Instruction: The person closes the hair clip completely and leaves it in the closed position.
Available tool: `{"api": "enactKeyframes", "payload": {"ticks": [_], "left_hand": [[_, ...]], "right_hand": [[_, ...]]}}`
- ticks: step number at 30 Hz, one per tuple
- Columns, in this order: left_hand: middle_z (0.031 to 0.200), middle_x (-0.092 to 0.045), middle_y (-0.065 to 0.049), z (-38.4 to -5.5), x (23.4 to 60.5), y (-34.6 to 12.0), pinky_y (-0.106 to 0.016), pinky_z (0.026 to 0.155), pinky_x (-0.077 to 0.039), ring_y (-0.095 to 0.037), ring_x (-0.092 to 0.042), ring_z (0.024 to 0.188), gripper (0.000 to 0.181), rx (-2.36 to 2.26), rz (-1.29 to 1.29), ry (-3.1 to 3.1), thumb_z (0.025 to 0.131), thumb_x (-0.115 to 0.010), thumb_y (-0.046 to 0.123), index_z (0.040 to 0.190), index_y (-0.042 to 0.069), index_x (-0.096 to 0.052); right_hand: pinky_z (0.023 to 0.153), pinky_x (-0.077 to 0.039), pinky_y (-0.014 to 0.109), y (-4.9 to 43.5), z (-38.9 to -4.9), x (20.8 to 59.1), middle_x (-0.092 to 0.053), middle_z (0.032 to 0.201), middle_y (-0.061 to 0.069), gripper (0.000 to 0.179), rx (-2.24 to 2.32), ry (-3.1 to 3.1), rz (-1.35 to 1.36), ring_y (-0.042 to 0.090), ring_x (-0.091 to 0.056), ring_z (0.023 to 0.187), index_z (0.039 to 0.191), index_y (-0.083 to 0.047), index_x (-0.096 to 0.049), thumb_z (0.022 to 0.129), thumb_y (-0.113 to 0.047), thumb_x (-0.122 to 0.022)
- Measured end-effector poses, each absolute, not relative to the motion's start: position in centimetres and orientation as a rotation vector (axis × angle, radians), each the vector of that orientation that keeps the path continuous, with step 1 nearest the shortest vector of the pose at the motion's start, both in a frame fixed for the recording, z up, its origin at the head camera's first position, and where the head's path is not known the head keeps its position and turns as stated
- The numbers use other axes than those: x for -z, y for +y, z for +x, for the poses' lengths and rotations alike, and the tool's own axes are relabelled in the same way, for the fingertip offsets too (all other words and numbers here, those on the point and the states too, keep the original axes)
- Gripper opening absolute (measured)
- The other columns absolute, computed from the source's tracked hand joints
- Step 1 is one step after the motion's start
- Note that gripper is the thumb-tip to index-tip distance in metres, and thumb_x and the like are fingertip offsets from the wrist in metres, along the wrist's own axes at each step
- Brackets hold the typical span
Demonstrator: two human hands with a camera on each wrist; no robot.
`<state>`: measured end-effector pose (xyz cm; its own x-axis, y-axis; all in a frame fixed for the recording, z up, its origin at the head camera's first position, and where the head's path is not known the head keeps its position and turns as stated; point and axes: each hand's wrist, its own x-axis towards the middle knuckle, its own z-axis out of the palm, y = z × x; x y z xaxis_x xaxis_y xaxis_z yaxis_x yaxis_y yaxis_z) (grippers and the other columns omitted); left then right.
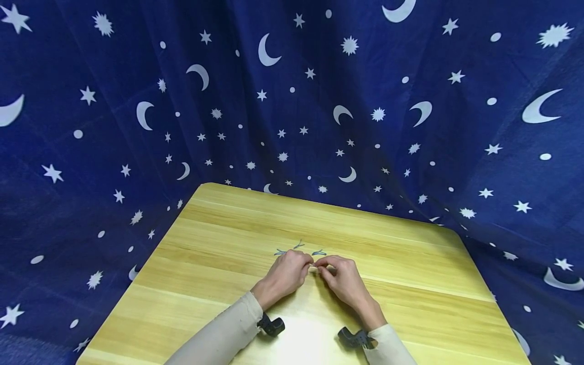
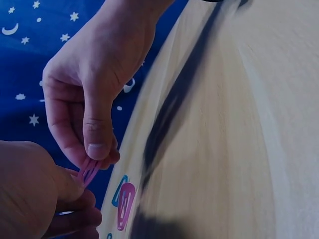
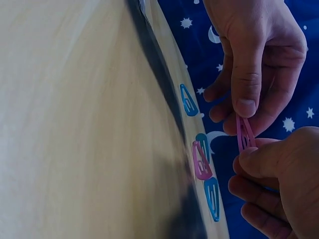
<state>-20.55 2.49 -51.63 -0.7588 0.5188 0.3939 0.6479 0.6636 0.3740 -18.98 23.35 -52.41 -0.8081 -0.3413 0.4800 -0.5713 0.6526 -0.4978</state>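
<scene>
My left hand point(image 1: 287, 274) and my right hand point(image 1: 343, 280) meet above the wooden table. Between them is a pink snap hair clip point(image 3: 245, 133), one end pinched by the thumb and fingers of each hand. In the right wrist view, the left hand point(image 3: 251, 64) comes in from the top and the right hand point(image 3: 294, 169) from the right side. Beyond the hands, another pink hair clip point(image 3: 201, 162) lies on the table against a teal clip point(image 3: 203, 141). A blue clip point(image 3: 188, 100) lies to its left and a second blue clip point(image 3: 212, 199) to its right.
The light wooden table point(image 1: 219, 218) reaches back to a dark blue curtain point(image 1: 246, 121) printed with moons and stars. Black wrist-worn mounts point(image 1: 272, 326) sit at the cuffs of both pale sleeves point(image 1: 223, 329).
</scene>
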Motion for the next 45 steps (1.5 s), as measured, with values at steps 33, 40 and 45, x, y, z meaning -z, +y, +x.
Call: {"api": "enactKeyframes", "payload": {"ticks": [33, 40, 45], "left_hand": [[0.104, -0.084, -0.006, -20.7, 51.7, 1.3, -0.023, 0.088, -0.065, -0.016, -0.081, 0.097, 0.020, 0.948, -1.070, -2.512, 0.099, -0.072, -0.004, 0.111, 0.007, -0.084], [0.104, -0.084, -0.005, -20.9, 51.6, 0.8, -0.022, 0.088, -0.064, -0.016, -0.081, 0.098, 0.021, 0.983, -1.069, -2.484, 0.100, -0.071, -0.006, 0.110, 0.006, -0.085], [0.103, -0.084, -0.004, -21.1, 51.6, 0.6, -0.020, 0.087, -0.063, -0.014, -0.080, 0.097, 0.021, 1.016, -1.073, -2.481, 0.100, -0.071, -0.006, 0.108, 0.007, -0.085]], "right_hand": [[0.090, -0.067, 0.040, 22.8, -18.7, 51.8, -0.083, 0.101, -0.002, 0.018, -0.909, -2.521, 0.748, 0.015, -0.080, 0.099, 0.101, -0.013, -0.082, 0.094, 0.003, -0.082], [0.090, -0.067, 0.039, 22.5, -18.7, 51.5, -0.084, 0.103, -0.001, 0.015, -0.916, -2.541, 0.729, 0.017, -0.081, 0.100, 0.104, -0.013, -0.084, 0.095, -0.001, -0.082], [0.093, -0.066, 0.040, 22.4, -18.7, 51.3, -0.084, 0.106, 0.000, 0.014, -0.905, -2.557, 0.774, 0.018, -0.081, 0.103, 0.104, -0.013, -0.084, 0.097, -0.001, -0.080]]}}
